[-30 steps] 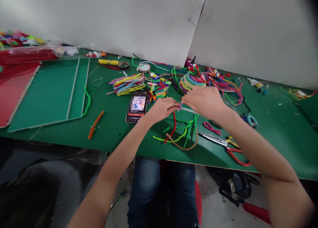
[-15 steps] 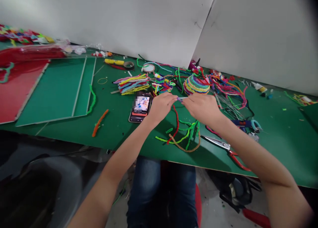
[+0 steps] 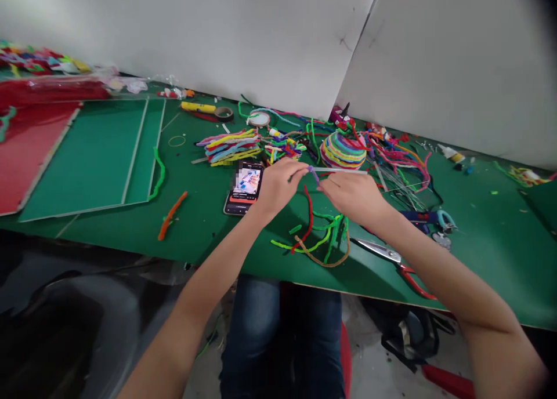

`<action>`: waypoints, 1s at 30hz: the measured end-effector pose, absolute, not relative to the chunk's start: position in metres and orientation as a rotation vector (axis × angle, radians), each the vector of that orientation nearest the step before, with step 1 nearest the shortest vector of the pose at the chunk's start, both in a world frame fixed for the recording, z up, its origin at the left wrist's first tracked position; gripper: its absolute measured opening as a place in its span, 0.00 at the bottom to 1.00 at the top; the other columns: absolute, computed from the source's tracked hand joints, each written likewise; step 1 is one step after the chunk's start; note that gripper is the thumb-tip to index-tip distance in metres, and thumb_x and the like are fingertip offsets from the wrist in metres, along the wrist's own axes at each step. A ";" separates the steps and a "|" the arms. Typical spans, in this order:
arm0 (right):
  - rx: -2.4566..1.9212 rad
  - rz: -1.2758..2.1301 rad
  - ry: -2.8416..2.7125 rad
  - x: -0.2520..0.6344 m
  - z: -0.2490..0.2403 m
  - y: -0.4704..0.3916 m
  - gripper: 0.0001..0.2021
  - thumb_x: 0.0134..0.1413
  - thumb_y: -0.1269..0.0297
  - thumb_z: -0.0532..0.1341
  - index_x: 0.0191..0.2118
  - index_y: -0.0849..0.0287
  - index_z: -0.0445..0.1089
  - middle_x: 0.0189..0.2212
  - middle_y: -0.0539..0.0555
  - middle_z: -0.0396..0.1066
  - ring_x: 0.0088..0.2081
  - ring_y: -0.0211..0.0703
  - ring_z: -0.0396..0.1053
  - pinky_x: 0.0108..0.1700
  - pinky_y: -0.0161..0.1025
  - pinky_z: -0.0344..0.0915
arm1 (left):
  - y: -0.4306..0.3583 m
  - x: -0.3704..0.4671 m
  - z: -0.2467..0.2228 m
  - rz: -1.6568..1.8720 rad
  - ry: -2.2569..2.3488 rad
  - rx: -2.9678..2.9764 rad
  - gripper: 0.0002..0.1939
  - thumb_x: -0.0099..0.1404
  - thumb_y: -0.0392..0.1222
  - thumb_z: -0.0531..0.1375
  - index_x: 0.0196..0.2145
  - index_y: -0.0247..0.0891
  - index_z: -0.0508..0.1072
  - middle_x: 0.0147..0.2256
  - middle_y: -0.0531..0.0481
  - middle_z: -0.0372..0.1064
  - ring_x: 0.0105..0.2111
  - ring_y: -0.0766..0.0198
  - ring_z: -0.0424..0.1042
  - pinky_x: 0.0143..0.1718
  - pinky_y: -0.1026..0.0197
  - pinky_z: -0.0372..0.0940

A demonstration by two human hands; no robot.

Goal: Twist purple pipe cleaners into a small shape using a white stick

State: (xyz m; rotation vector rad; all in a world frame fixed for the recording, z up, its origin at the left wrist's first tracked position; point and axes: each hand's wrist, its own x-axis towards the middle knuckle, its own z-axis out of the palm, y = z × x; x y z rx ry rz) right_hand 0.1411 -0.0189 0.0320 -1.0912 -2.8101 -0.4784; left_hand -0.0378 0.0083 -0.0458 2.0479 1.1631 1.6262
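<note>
My left hand [image 3: 282, 181] is closed around one end of a thin pale stick [image 3: 339, 170] that points right. A short purple pipe cleaner [image 3: 314, 176] is bent at the stick's left end, by my left fingertips. Its lower end is pinched by my right hand [image 3: 351, 197], closed just below the stick. Below both hands lie a red pipe cleaner [image 3: 310, 213], several green ones [image 3: 335, 228] and a brown one [image 3: 333, 264]. A lit phone [image 3: 243, 193] lies beside my left wrist.
Scissors with red handles [image 3: 402, 265] lie under my right forearm. Behind the hands are a striped pipe-cleaner ball [image 3: 343, 149] and a multicoloured pipe-cleaner bundle [image 3: 230, 148]. An orange pipe cleaner [image 3: 173, 216] lies left, near green boards [image 3: 91, 155]. A pale wall [image 3: 195, 39] rises behind.
My right hand has moved slightly down and away from the stick, drawing the purple pipe cleaner downward. More of the pale stick now shows above that hand. My left hand stays nearly in place.
</note>
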 end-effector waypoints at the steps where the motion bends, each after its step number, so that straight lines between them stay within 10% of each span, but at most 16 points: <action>1: -1.099 -0.559 -2.825 0.139 0.040 -0.019 0.13 0.61 0.68 0.52 0.31 0.62 0.72 0.25 0.55 0.73 0.29 0.41 0.65 0.29 0.39 0.47 | 0.007 -0.037 -0.046 1.552 1.135 2.184 0.10 0.64 0.42 0.57 0.33 0.36 0.77 0.33 0.46 0.76 0.36 0.63 0.74 0.40 0.59 0.67; 11: -0.896 0.325 -2.677 0.172 0.032 0.026 0.16 0.62 0.57 0.51 0.33 0.60 0.71 0.26 0.51 0.72 0.27 0.36 0.65 0.31 0.35 0.55 | 0.005 -0.041 -0.037 1.463 0.662 1.548 0.14 0.57 0.52 0.63 0.33 0.39 0.77 0.26 0.50 0.74 0.24 0.69 0.71 0.26 0.66 0.67; 21: -1.259 -0.563 -2.627 0.140 0.044 -0.024 0.14 0.61 0.65 0.52 0.29 0.60 0.71 0.26 0.55 0.72 0.33 0.44 0.65 0.36 0.41 0.50 | 0.002 -0.033 -0.044 1.601 1.049 2.258 0.08 0.64 0.41 0.58 0.33 0.36 0.77 0.32 0.46 0.76 0.35 0.64 0.74 0.39 0.61 0.67; 30: -1.160 0.984 -2.436 0.181 0.032 0.022 0.19 0.53 0.48 0.57 0.27 0.61 0.72 0.21 0.49 0.67 0.24 0.34 0.59 0.28 0.35 0.53 | -0.002 -0.035 -0.032 1.501 0.733 1.821 0.11 0.59 0.49 0.62 0.30 0.39 0.77 0.28 0.49 0.75 0.29 0.66 0.73 0.30 0.64 0.67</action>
